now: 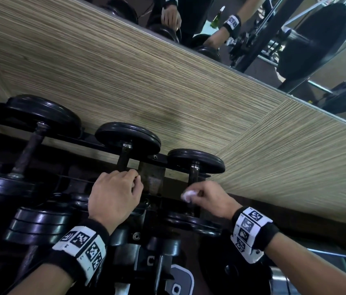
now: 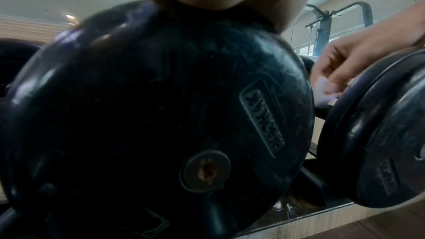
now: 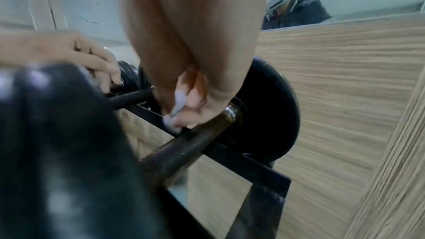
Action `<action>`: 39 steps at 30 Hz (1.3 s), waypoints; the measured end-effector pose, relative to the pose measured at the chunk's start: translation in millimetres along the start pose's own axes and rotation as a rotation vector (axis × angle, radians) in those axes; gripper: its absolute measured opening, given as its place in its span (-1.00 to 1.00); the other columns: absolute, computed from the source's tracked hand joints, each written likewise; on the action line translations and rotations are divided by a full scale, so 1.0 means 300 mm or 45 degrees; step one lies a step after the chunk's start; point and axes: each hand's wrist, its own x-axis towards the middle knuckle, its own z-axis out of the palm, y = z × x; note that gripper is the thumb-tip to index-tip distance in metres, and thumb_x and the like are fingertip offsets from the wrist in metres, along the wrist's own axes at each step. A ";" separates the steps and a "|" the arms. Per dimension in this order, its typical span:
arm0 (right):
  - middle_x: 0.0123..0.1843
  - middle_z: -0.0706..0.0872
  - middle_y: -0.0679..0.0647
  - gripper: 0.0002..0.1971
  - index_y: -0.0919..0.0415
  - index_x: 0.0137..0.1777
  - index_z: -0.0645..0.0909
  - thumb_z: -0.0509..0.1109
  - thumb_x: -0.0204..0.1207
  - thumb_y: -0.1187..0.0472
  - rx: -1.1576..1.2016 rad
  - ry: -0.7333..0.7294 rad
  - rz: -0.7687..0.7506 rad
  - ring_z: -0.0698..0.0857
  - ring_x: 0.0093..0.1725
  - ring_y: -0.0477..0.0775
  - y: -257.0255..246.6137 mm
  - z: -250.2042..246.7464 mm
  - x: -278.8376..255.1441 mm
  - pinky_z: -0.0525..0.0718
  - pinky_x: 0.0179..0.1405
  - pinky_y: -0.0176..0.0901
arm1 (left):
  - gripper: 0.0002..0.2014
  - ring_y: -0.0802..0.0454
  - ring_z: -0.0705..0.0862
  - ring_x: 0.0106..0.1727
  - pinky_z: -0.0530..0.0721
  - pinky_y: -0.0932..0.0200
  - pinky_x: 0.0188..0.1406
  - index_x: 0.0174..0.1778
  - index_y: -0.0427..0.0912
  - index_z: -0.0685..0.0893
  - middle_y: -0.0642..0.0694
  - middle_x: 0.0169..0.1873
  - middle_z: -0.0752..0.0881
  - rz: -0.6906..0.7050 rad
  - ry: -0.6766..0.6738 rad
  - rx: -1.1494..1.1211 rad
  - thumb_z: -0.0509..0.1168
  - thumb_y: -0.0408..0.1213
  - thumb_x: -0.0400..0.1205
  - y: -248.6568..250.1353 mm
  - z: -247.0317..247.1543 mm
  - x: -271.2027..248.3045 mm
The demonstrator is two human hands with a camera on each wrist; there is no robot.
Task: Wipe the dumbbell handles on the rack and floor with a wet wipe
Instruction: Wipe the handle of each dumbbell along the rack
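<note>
A: Which step is this?

B: Wiping on the rack (image 1: 159, 159). The right hand (image 1: 207, 195) pinches a bunched wet wipe (image 1: 187, 195) right at the handle (image 3: 193, 144) of the rightmost dumbbell (image 1: 196, 160), touching it or just about to.

A: And the left hand (image 1: 114, 195)?

B: Its fingers curl over the next dumbbell's handle (image 1: 123, 161); a firm grip or just resting, I cannot tell.

A: Next move?

B: Probably wrap the wipe around the bar and rub along it between the plates, then shift one dumbbell left.
</note>
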 end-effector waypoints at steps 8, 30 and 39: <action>0.11 0.81 0.13 -0.81 0.23 0.21 0.74 0.35 0.69 0.30 -0.334 0.496 -0.102 0.76 0.11 0.15 0.058 0.006 0.065 0.60 0.19 -0.13 | -0.62 0.11 0.58 -0.42 0.63 0.05 -0.17 -0.13 -0.05 0.74 0.16 -0.49 0.66 0.013 0.005 -0.010 0.03 -0.02 0.68 -0.002 -0.001 0.000; -0.05 0.84 -0.16 -0.90 0.05 0.05 0.79 0.48 0.59 0.22 -0.111 0.131 0.017 0.77 -0.07 -0.22 0.073 -0.024 -0.056 0.64 -0.03 -0.32 | -0.65 0.10 0.61 -0.47 0.64 0.05 -0.23 -0.14 -0.06 0.75 0.15 -0.51 0.67 0.017 0.026 -0.003 0.08 -0.04 0.66 0.006 -0.004 0.001; 0.07 0.84 -0.10 -0.82 0.08 0.18 0.76 0.41 0.64 0.24 -0.156 0.581 -0.047 0.78 0.06 -0.14 0.035 -0.027 -0.001 0.67 0.13 -0.21 | -0.64 0.10 0.59 -0.50 0.64 0.04 -0.27 -0.18 -0.05 0.72 0.14 -0.53 0.66 0.013 0.008 0.013 0.05 -0.02 0.67 0.011 -0.011 -0.003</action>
